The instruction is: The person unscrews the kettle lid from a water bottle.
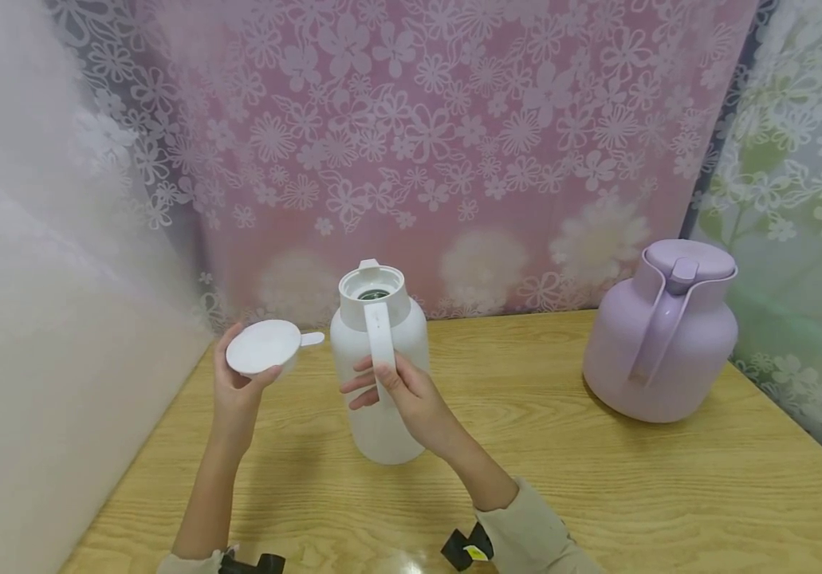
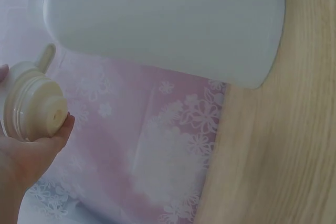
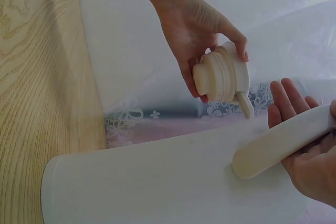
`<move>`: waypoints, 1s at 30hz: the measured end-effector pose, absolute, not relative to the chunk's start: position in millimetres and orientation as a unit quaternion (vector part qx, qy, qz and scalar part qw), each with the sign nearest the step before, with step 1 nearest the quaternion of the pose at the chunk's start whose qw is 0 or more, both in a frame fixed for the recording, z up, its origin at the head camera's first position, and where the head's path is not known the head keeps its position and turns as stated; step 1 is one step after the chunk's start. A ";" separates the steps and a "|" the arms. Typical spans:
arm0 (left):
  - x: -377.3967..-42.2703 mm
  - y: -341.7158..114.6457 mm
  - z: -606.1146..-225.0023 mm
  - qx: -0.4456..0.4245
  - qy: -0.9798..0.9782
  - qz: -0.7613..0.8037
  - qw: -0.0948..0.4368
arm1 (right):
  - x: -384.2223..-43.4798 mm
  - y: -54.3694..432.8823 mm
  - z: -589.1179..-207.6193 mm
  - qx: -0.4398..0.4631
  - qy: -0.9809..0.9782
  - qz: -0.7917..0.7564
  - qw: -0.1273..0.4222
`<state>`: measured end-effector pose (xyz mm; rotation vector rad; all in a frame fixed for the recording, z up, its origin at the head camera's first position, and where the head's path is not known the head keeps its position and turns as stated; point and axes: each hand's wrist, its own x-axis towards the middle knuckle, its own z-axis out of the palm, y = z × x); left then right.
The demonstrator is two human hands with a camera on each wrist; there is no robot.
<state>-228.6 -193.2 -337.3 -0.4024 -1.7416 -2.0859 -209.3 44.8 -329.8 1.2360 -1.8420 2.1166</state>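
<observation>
My left hand (image 1: 238, 391) holds a white jug lid (image 1: 264, 347) up to the left of a white thermos jug (image 1: 360, 434), pinching it between thumb and fingers. The lid has a small tab at one side, and its stepped, threaded underside (image 2: 39, 106) faces the jug's side. The mouth of the jug is uncovered, showing a dark inside. My right hand (image 1: 418, 402) is at the jug's handle (image 1: 380, 335), thumb on its outer face. Its fingers (image 3: 296, 98) pass behind the handle and reach out past it, fairly straight.
A lilac thermos jug (image 1: 662, 351) with its lid on stands at the right of the wooden table (image 1: 511, 446). A pink flowered curtain (image 1: 439, 159) hangs behind the table, with a pale sheet (image 1: 45, 319) along the left side.
</observation>
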 end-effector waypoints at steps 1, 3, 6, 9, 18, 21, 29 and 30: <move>-228.7 -194.2 -338.8 -0.141 -0.624 -0.744 0.192 | -209.2 45.0 -329.7 0.404 -0.600 0.690 0.038; -228.7 -195.7 -341.5 -0.139 -0.626 -0.744 0.186 | -209.2 45.3 -329.6 0.404 -0.600 0.690 0.038; -229.6 -198.3 -346.1 -0.141 -0.625 -0.746 0.182 | -209.1 45.6 -329.9 0.402 -0.603 0.689 0.039; -230.4 -200.5 -350.0 -0.140 -0.630 -0.743 0.180 | -209.0 45.7 -330.4 0.400 -0.605 0.688 0.038; -236.5 -203.2 -364.0 -0.150 -0.630 -0.740 0.181 | -208.7 45.6 -329.6 0.397 -0.603 0.691 0.037; -238.1 -203.2 -367.4 -0.155 -0.619 -0.748 0.182 | -209.0 45.3 -329.9 0.398 -0.603 0.691 0.037; -238.7 -204.4 -373.6 -0.159 -0.609 -0.759 0.164 | -210.8 44.5 -331.3 0.406 -0.603 0.686 0.041; -238.5 -204.5 -374.1 -0.159 -0.608 -0.762 0.158 | -211.2 44.4 -331.5 0.407 -0.603 0.685 0.042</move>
